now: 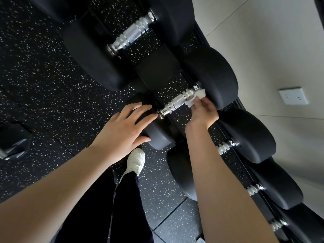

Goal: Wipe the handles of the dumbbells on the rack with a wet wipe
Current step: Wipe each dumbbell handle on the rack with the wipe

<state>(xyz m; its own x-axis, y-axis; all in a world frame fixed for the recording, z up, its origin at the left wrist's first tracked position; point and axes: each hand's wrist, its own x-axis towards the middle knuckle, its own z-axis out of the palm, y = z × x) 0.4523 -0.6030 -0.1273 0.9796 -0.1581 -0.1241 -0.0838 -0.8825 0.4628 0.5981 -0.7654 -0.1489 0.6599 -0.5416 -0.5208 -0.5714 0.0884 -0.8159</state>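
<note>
Where both bare forearms come in from the bottom edge, they hide much of the rack [175, 126] behind them. One dark trouser leg [126, 199] and one white shoe [135, 163] show between the arms, on the near side of the dumbbell [215, 76] being worked; the other foot is out of view.

Left hand [122, 127]: fingers spread and fairly straight, laid flat over that dumbbell's near head and covering most of it. It grips nothing.

Right hand [203, 111]: fingertips pinch one white wet wipe [198, 97], bunched, pressed on the far end of the handle [173, 103], right against the far head. How much of the wipe is folded under the fingers cannot be told.

Handles counted: five.
- The one being wiped, ridged chrome, bare along its near half.
- Three more handles [226, 146] to the right of the dumbbell, each only a short stub showing past the right forearm and the black heads.
- One on the larger dumbbell [131, 34] to its left, seen full length.

A dark object [10, 142] at the left frame edge, well apart from the dumbbell, is cut off and hard to make out.

The speckled black floor [43, 85] lies on the dumbbell's near side. Beyond its far head is a pale wall [263, 50] with one white socket [293, 96].
</note>
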